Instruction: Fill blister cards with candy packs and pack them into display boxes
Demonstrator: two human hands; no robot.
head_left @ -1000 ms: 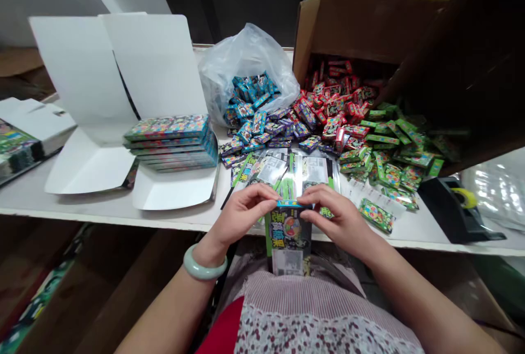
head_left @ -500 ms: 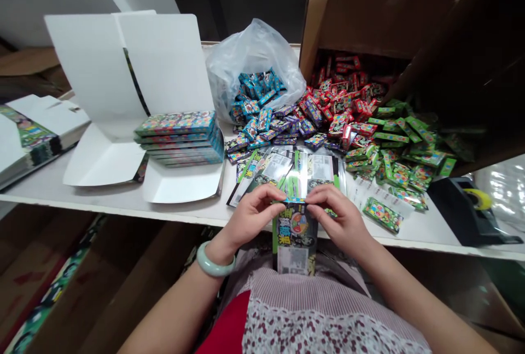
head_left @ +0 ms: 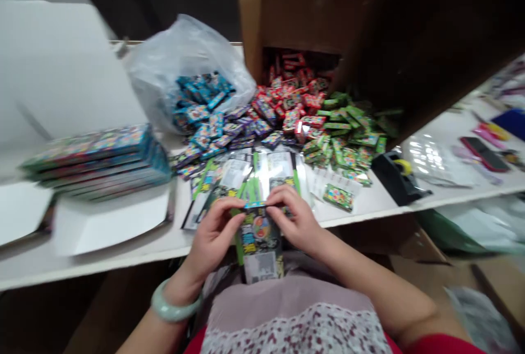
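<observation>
Grasping a printed card (head_left: pixel 260 244), both hands' fingers (head_left: pixel 283 196) pinch above a white table (head_left: pixel 82 266).

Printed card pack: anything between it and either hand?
Nothing visible. The left hand and right hand both pinch the top edge of the printed card pack directly, with nothing between.

Our left hand (head_left: pixel 212 239) and right hand (head_left: pixel 293 217) pinch the top edge of a printed card pack (head_left: pixel 260 244) at the front edge of a white table (head_left: pixel 361 212).
</observation>
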